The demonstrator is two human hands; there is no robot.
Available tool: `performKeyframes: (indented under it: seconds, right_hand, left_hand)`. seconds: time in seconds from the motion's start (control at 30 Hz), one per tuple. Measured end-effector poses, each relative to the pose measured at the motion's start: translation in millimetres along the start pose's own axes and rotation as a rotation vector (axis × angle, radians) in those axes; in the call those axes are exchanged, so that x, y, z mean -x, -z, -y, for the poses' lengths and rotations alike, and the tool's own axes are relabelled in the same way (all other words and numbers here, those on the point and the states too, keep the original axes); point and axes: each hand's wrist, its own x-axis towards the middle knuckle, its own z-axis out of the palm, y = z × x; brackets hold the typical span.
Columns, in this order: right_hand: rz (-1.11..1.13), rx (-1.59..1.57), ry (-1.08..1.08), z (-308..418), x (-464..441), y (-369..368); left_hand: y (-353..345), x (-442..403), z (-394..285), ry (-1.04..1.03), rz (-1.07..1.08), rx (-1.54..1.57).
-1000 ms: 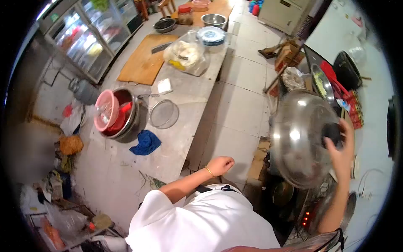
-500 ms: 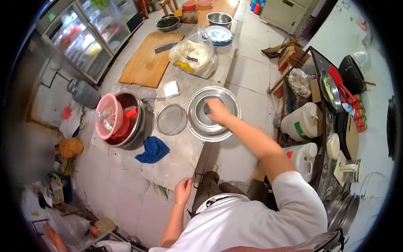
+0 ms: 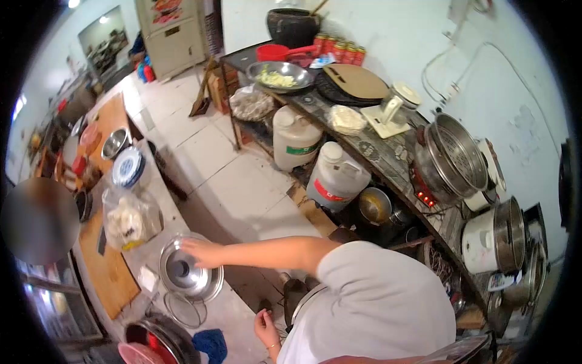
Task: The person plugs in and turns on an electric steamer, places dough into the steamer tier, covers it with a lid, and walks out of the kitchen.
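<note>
A round metal lid with a dark knob (image 3: 180, 269) sits on a wide metal basin (image 3: 213, 290) near the table's edge. My right hand (image 3: 203, 252) reaches over the lid's right side, beside the knob; its fingers are stretched out, slightly blurred, and off the knob. Whether they touch the metal I cannot tell. Low by my body, my left hand (image 3: 265, 327) hangs with loosely curled fingers and nothing visible in them. Close to the basin lie a round mesh strainer (image 3: 185, 310), a small white packet (image 3: 147, 279) and a blue cloth (image 3: 210, 346).
A bag of white dough or flour (image 3: 130, 221) and a wooden board (image 3: 112, 276) lie further up the table. On the right, a dark counter (image 3: 364, 142) carries a pan of chopped food (image 3: 280, 77) and steamer pots (image 3: 451, 161). White jugs (image 3: 338, 179) stand beneath.
The view has swung right, showing more of the counter. My right hand has let go of the knob and moved right of it, fingers extended. The left hand stays low by my body.
</note>
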Motion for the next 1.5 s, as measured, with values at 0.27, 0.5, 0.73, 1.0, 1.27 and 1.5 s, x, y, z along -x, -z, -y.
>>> performKeyframes:
  seconds: [0.27,0.5,0.73,1.0,1.27,1.5]
  right_hand:
    - [-0.915,0.695,-0.989,-145.3,215.6,345.7]
    - [-0.602,0.559,-1.435,-159.4,277.4,418.1]
    - [-0.619,0.668,-1.085,-188.5,327.7,438.3]
    - [-1.229,0.810,-0.665,148.0,399.1,414.4]
    - [-0.729,1.063,-1.264,152.2,573.7,503.0]
    - [-0.917,0.488,-1.383,52.7,649.0,539.0]
  left_hand:
    - [-40.3,-57.1,-46.5,-0.060,0.268,-0.077]
    - [-87.4,-78.5,-59.0,-0.127,0.418,-0.228]
    - [-133.3,-70.2,-97.8,-0.270,0.558,-0.331]
    - [-174.3,-97.7,-134.2,-0.404,0.630,-0.428]
    - [-155.8,-244.8,-197.7,-0.546,0.084,-0.256]
    - [-57.0,-403.1,-218.6,-0.430,-0.574,-0.264]
